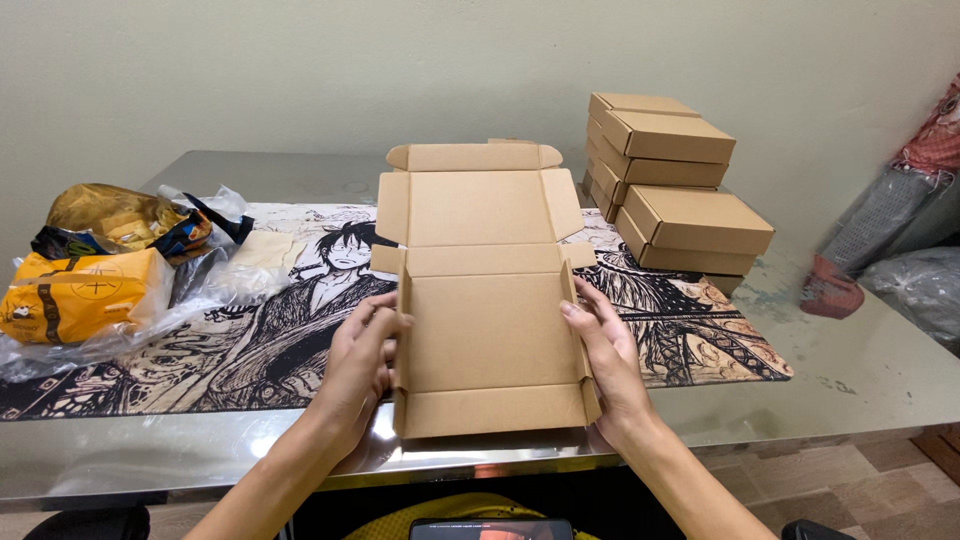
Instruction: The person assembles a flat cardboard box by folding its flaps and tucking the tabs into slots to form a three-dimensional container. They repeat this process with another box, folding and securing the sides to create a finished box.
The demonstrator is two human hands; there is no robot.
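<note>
Your left hand (362, 352) presses flat against the left side flap of the box (487, 300), fingers together and pointing up along the fold. Your right hand (606, 352) does the same on the right side flap, fingers extended along the edge. Neither hand closes around the cardboard; both push the side walls upright from outside. The box lies between your hands, unfolded, its near flap at the table (850, 380) edge and its lid panel stretched away from you past your fingertips. It rests on a printed mat (690, 330) that runs out under both hands. Beyond your right hand, well apart, finished boxes (665, 175) are stacked. Far off past your left hand lie yellow packets (80, 295) in clear plastic. Just below your wrists, a phone (490, 528) shows at the frame edge.
</note>
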